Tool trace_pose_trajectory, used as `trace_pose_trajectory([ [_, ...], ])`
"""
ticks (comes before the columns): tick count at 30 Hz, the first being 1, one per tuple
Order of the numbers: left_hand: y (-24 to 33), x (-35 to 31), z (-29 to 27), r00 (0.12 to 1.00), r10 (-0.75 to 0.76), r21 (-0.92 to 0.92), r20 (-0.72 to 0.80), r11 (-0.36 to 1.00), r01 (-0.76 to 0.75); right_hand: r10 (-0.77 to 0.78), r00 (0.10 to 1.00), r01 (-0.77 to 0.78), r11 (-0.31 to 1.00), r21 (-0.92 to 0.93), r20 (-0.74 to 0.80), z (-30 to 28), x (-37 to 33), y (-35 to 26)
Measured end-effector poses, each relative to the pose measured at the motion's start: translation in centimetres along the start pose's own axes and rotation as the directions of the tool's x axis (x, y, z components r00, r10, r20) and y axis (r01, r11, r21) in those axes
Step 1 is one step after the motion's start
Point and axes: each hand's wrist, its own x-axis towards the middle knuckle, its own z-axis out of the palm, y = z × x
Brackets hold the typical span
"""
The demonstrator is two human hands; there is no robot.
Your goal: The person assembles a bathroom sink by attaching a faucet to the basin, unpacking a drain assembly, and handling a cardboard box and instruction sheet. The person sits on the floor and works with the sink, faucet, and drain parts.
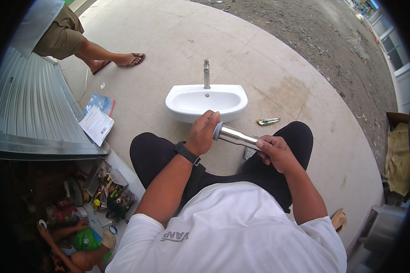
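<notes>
Between my hands, above my lap, lies a shiny metal sink drain pipe, tilted slightly down to the right. My left hand is closed round its wider end, where a grey ring shows beside the fingers. At the narrower end, my right hand grips the tube between thumb and fingers. Just beyond my left hand, a white washbasin sits on the floor with a metal faucet upright at its back. My left hand overlaps the basin's front edge in view; whether they touch I cannot tell.
A yellow-and-black utility knife lies right of the basin. Printed papers lie left, by a corrugated metal sheet. One person's sandalled foot is far left; another person's arm is lower left, near a tool box.
</notes>
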Motion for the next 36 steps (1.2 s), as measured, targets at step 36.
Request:
trace_pose_trajectory([
  [36, 0.3, -0.3, 0.1, 0.985, 0.101, -0.275, 0.140, 0.960, -0.059, 0.135, 0.989, -0.121, 0.972, 0.203, -0.060, -2.9, -0.3, 0.1],
])
